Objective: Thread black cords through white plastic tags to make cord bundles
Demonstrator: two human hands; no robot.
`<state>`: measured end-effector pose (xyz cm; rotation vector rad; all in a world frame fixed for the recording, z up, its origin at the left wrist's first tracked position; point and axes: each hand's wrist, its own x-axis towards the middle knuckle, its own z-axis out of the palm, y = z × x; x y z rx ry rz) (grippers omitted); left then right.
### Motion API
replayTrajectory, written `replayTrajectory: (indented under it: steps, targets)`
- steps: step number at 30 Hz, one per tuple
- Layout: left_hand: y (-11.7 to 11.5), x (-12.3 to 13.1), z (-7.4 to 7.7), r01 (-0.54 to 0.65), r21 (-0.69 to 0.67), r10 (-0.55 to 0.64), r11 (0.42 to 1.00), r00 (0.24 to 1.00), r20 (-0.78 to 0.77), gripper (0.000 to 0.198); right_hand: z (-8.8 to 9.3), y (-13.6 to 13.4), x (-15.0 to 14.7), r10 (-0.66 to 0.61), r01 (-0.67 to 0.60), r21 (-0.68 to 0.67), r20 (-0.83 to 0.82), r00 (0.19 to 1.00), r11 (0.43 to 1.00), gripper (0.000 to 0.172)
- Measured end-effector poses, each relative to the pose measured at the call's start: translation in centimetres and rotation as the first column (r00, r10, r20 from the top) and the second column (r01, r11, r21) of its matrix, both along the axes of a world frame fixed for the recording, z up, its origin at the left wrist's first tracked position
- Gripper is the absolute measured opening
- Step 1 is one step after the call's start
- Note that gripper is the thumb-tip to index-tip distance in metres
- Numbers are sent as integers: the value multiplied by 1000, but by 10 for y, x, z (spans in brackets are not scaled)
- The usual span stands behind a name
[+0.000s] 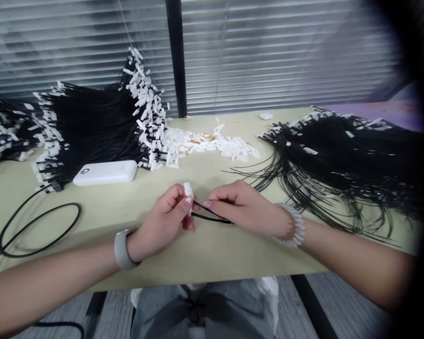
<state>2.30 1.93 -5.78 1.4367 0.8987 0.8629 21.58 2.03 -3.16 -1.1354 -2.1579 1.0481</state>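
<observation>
Near the table's front edge, my left hand (171, 207) pinches a small white plastic connector (188, 189) between thumb and fingers. Black cables (210, 217) run from it toward my right hand (245, 207). That hand is closed on the cables, thumb against the fingers, a short way right of the connector. Fingers partly cover the connector's lower end, so how the cables sit in it cannot be made out. Behind both hands lies a heap of loose white connectors (233, 147).
At the left stands a large stack of black cables (95, 122) with white ends, a white power bank (106, 173) before it. A black cord (38, 254) loops at front left. More black cables (339, 160) spread over the right side. Window blinds (268, 56) rise behind the table (212, 263).
</observation>
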Motion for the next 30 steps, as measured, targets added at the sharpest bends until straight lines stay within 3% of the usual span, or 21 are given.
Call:
replayTrajectory:
  steps: [5,10,21,30]
  targets:
    - [4,0,-4,51,-89,-40,995,991,126,19,2,-1,-2,18,-46,-233,-117,993,971,32]
    - [5,-1,-4,205,-259,-125,944,948,293,15,4,-4,-3,13,-90,-361,-211,977,928,31]
    - [7,-2,-1,325,-379,-170,866,906,388,17,1,-3,-2,43,-191,-429,-331,943,883,29]
    - [7,0,1,273,-430,-101,860,919,381,18,-2,-3,-3,69,-227,-398,-374,925,889,35]
